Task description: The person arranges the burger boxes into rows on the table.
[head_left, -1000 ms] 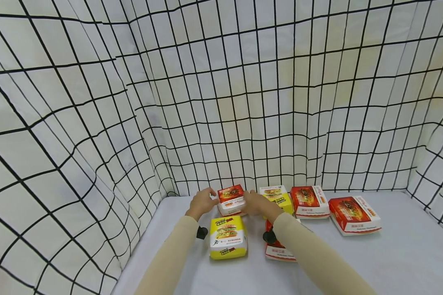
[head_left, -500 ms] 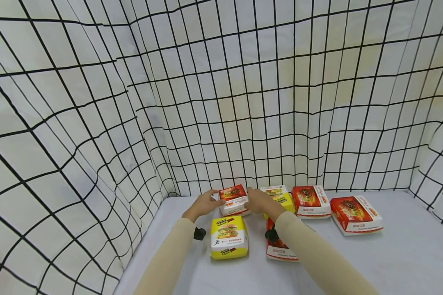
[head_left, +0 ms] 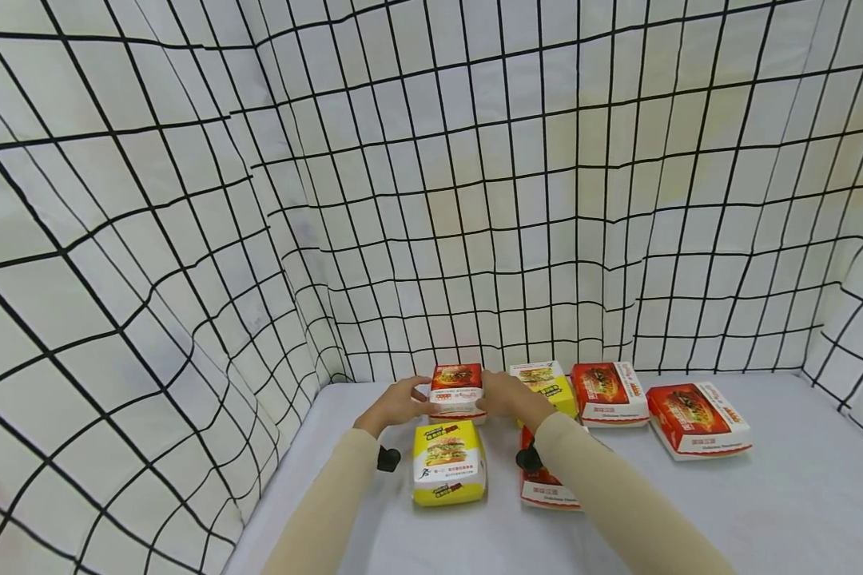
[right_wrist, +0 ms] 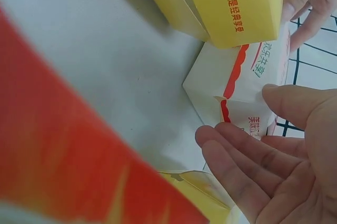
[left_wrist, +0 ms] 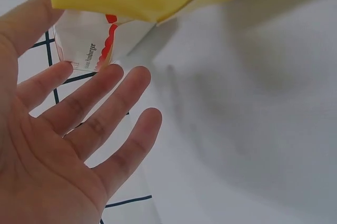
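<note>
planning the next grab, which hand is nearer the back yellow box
The right hand: it is just left of the back yellow box, overlapping it in the head view. The left hand is farther left, across the red box.

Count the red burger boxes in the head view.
4: first box between left hand and right hand; second box right of the back yellow box; third box farthest right; fourth box in front, partly hidden by the right sleeve.

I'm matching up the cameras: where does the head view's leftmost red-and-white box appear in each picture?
Head: red-and-white box, below centre.
Left wrist: red-and-white box, upper left, partly hidden.
Right wrist: red-and-white box, right of centre, partly hidden.
Shared landmark: the yellow box in front of it.
</note>
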Tool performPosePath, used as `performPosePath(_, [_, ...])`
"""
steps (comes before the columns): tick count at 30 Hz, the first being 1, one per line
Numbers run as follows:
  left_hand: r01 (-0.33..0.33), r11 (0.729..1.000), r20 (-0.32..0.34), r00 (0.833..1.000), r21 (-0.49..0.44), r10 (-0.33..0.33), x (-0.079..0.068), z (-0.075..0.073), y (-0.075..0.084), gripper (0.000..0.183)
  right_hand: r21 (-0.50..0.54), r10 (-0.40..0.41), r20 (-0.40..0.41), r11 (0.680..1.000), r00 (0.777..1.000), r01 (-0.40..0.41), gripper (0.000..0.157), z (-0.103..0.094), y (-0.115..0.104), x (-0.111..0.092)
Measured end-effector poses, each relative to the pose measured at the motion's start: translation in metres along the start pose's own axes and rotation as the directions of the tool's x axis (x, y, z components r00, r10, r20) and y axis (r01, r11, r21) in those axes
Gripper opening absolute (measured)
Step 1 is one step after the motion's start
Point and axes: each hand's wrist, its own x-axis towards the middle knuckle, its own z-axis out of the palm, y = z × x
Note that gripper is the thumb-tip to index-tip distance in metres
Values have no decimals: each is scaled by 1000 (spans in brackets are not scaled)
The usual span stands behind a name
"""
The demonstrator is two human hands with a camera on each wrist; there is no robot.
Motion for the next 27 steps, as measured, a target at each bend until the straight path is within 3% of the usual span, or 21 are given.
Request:
performPosePath(7, [-13,1000,10,1000,-11,13,-1,-1,-2,66,-2,3,-1,1000,1000,-3,60,2,-1,0])
performPosePath(22, [-3,1000,15,1000,-16,3,1,-2,-1,61,-29,16,0,999,1000,-16,53,2,-1,4])
performPosePath(27, [2,1000,14,1000,-13,-2,3,-1,-2,62,-19,40,9,999,999,-40,58,1,-2,4])
